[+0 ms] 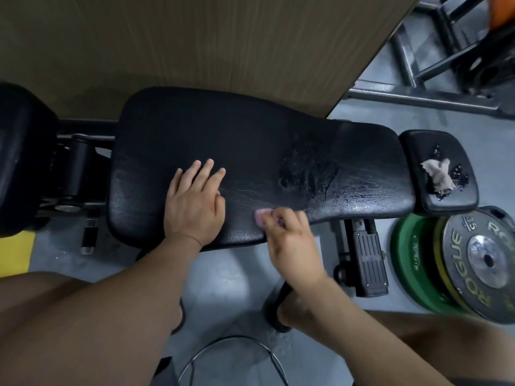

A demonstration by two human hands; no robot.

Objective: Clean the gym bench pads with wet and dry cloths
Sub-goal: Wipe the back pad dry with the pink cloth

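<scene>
The long black bench pad [250, 140] lies across the middle of the head view, with a wet, shiny patch on its right half. My left hand [193, 203] rests flat on the pad's near left part, fingers spread, holding nothing. My right hand [289, 240] is at the pad's near edge, fingers closed on a small pink cloth [263, 217] pressed against the pad. A crumpled beige cloth [439, 175] lies on the small black pad [434, 201] at the right end, with water drops around it.
A wooden panel [167, 51] stands behind the bench. Another black pad [19, 151] is at the far left. Green and black weight plates [457, 263] lie on the grey floor at the right. A dark metal frame [434, 68] occupies the top right. A thin cable [231, 346] loops below.
</scene>
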